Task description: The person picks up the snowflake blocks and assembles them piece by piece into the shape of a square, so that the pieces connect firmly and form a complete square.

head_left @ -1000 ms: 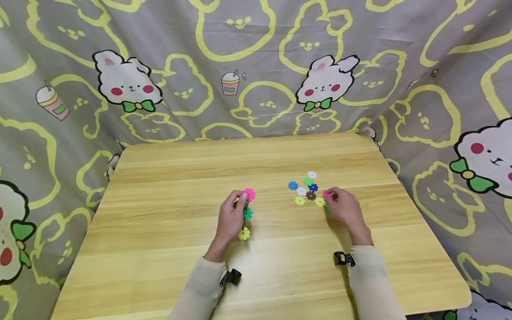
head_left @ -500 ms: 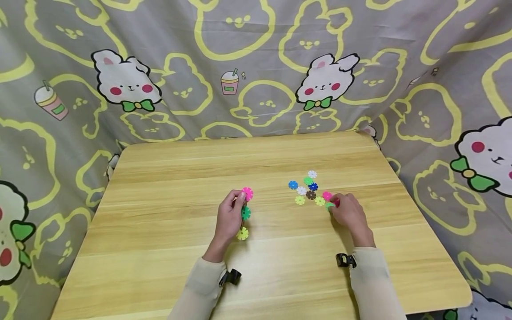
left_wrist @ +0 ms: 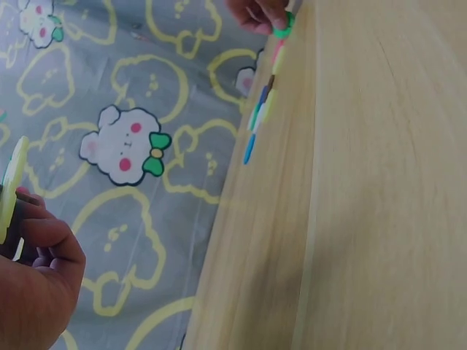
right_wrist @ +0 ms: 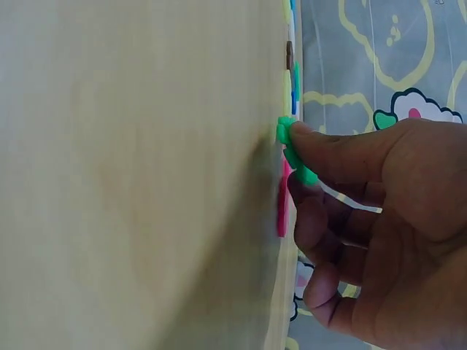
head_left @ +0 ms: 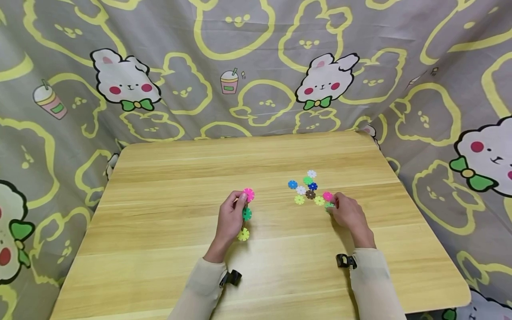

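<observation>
My left hand (head_left: pixel 231 213) pinches a string of joined plastic snowflake discs in the head view. A pink disc (head_left: pixel 249 194) is at its top, a green disc (head_left: pixel 247 214) in the middle and a yellow disc (head_left: pixel 243 234) lowest; the palm hides part of the string. At the right, my right hand (head_left: pixel 349 215) pinches a loose green snowflake disc (right_wrist: pixel 283 130) between thumb and forefinger, tilted up close over the table. A pink snowflake disc (head_left: pixel 327 196) lies just beyond those fingertips.
Left of the right hand lie several loose discs, among them a brown disc (head_left: pixel 310 194), a dark blue disc (head_left: pixel 313 186), a light blue disc (head_left: pixel 293 184) and a white disc (head_left: pixel 311 174). The wooden table (head_left: pixel 168 249) meets a patterned curtain (head_left: pixel 180 89) behind.
My right hand has shifted slightly right and nearer, from the pink disc to the green one, which it now pinches and tilts. The left hand stays nearly still with its string.
</observation>
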Available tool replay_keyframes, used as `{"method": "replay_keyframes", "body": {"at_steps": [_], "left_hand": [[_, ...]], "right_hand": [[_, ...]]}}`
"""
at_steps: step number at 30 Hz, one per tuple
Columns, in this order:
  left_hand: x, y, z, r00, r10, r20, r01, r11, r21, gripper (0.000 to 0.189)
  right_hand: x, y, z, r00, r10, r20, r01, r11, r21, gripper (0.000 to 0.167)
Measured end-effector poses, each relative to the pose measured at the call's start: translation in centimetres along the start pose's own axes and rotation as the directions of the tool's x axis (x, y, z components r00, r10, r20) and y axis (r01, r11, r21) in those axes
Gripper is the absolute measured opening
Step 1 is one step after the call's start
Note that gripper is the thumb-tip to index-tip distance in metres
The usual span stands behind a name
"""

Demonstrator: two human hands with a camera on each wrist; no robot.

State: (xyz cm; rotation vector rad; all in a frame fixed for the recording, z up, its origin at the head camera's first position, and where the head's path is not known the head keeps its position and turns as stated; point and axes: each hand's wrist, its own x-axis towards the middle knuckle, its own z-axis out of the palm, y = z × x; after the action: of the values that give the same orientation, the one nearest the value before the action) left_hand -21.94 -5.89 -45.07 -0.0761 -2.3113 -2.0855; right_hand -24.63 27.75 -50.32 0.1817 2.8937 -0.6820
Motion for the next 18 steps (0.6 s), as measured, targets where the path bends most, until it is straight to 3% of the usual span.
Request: {"method": "replay_keyframes", "body": {"at_steps": [7,10,12,15,18], "left_hand": [[-0.1,0.0,0.0,1.000,0.005,-0.007,-0.005,1.000,-0.005,0.024],[-0.1,-0.1,-0.1,1.000,0.005,-0.004,-0.005,1.000,-0.023,0.023],[-0.2,-0.2,0.0,1.000,0.010,-0.003,-0.010,0.999,-0.035,0.023],[-0.2,-0.3,0.0,1.000,0.018,-0.002,-0.018,0.998,-0.055,0.021],[-0.3,-0.4,0.1,1.000,0.025,0.002,-0.025,0.997,-0.073,0.021]], "right_hand": [[-0.4,-1.6,0.4,0.998,-0.055,-0.030,0.057,0.996,0.072,0.020],[-0.8,-3.5,0.5,0.986,-0.134,-0.098,0.147,0.979,0.144,0.016],[-1.1,-5.0,0.6,0.961,-0.210,-0.178,0.242,0.953,0.181,0.014],[-1.6,-7.4,0.6,0.889,-0.342,-0.306,0.411,0.890,0.199,0.010],[-2.2,-9.5,0.7,0.821,-0.421,-0.386,0.527,0.819,0.226,0.007]]}}
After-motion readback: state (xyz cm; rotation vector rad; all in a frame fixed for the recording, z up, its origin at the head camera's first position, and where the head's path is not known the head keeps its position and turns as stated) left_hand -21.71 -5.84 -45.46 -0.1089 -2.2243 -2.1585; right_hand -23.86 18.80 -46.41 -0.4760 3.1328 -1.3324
